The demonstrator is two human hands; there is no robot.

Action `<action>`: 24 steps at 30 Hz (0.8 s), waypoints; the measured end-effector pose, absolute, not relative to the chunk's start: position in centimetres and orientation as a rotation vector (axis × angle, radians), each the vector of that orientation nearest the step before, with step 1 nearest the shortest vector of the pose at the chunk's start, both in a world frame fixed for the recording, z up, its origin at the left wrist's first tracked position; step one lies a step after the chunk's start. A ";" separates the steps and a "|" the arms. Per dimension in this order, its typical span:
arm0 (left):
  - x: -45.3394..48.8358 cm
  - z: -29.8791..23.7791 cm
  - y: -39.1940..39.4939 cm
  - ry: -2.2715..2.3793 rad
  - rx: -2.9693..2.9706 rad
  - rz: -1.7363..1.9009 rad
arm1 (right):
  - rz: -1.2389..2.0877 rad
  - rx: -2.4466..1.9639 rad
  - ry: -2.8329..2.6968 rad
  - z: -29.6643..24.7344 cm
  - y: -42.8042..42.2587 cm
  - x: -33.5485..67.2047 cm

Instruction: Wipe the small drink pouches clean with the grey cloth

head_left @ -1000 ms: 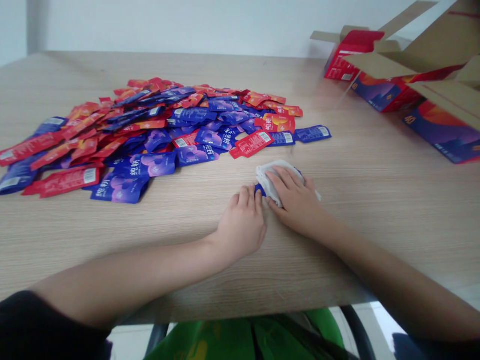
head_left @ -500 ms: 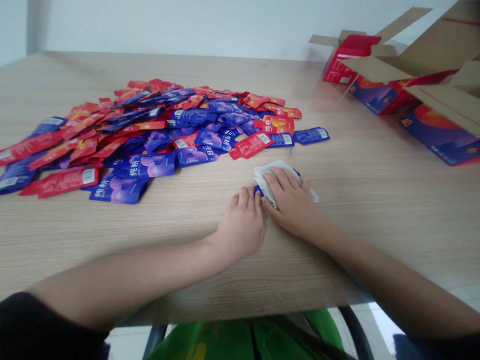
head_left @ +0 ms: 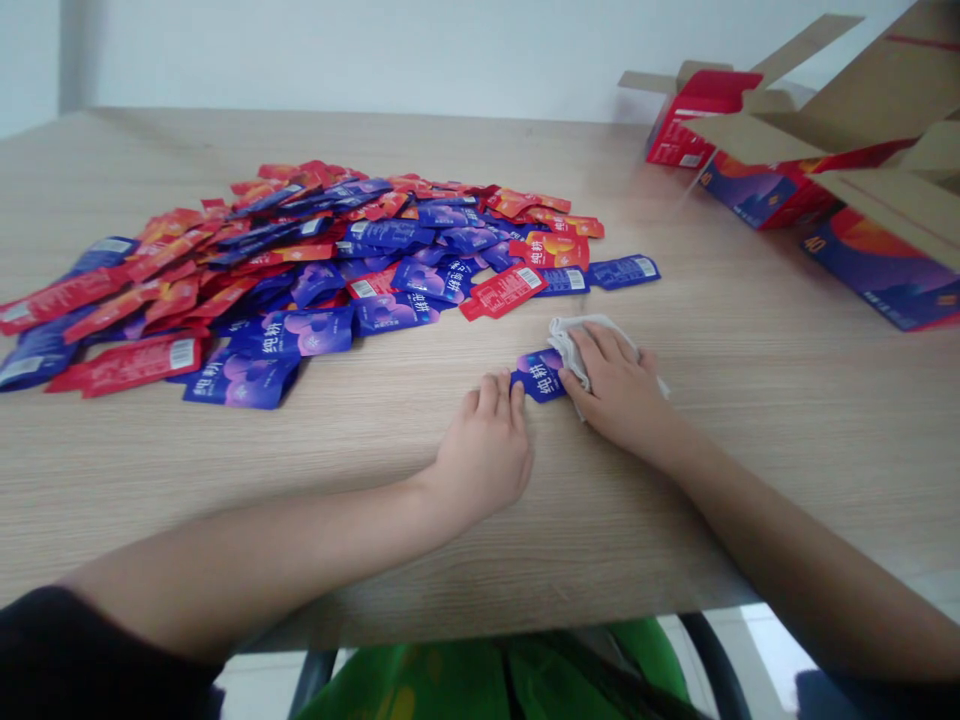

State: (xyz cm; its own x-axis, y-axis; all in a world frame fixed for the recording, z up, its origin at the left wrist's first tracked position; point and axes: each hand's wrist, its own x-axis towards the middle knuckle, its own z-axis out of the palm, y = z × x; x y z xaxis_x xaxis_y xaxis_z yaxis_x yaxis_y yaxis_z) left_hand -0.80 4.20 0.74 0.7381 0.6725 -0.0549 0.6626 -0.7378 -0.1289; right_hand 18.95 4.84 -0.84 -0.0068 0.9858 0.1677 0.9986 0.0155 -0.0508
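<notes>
Tabletop [head_left: 742,400] room separates right hand [head_left: 619,395] and cloth [head_left: 571,345] from box edge [head_left: 847,279].

An indoor workroom, its exact kind indeterminable, is indicated by a wood-grain table [head_left: 735,380] set before a plain pale wall [head_left: 360,60], a broad heap of red and blue pouches [head_left: 322,270] spread in bulk, and printed cartons [head_left: 877,265] with open flaps standing toward the right.
</notes>
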 end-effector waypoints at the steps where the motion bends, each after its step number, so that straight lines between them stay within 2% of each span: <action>1: -0.8 0.8 4.2 -1.095 -2.835 0.151 | -0.137 -2.089 -2.118 -0.9 4.8 18.5; 10: -0.9 0.7 4.3 -1.049 -2.845 0.100 | -0.124 -1.788 -2.383 -0.7 3.4 14.5; 19: -0.8 0.7 4.2 -1.096 -2.809 0.159 | -0.100 -2.143 -2.089 -0.8 5.0 19.9; 24: -0.8 0.7 4.2 -1.082 -2.804 0.148 | -0.172 -2.081 -2.085 -1.3 4.6 17.8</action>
State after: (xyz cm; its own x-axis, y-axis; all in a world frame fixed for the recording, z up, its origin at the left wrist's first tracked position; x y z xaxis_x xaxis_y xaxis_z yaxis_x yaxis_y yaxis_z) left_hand -0.84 4.16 0.69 0.7377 0.6737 -0.0441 0.6607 -0.7338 -0.1584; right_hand 17.76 4.59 -1.30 0.0039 0.9766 0.2152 0.9986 0.0075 -0.0521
